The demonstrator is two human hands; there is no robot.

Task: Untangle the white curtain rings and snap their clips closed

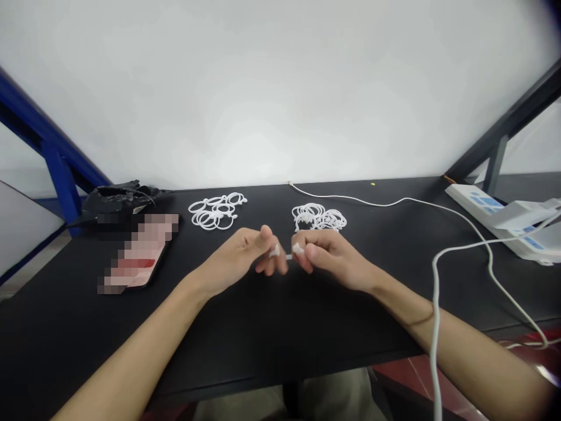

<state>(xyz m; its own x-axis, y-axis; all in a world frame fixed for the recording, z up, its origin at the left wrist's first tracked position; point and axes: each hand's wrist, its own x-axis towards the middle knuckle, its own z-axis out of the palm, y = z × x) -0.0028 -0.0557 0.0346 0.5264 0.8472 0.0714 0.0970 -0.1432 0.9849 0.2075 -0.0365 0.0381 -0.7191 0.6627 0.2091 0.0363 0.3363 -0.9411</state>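
My left hand and my right hand are close together above the table's middle. A thin white plastic loop spans the small gap between them. One white end lies against the fingers of my left hand, whose thumb points up and whose fingertips are slightly blurred. In my right hand, another white end sits between the thumb and curled index finger. Fingers hide most of the loop. Just behind my right hand is a pile of white plastic rings. A looser group of white rings lies farther left.
A phone, partly pixelated, lies on the black table at left, near a crumpled black plastic bag. A white cable loops across the right side and over my right forearm. White-and-blue boxes sit far right.
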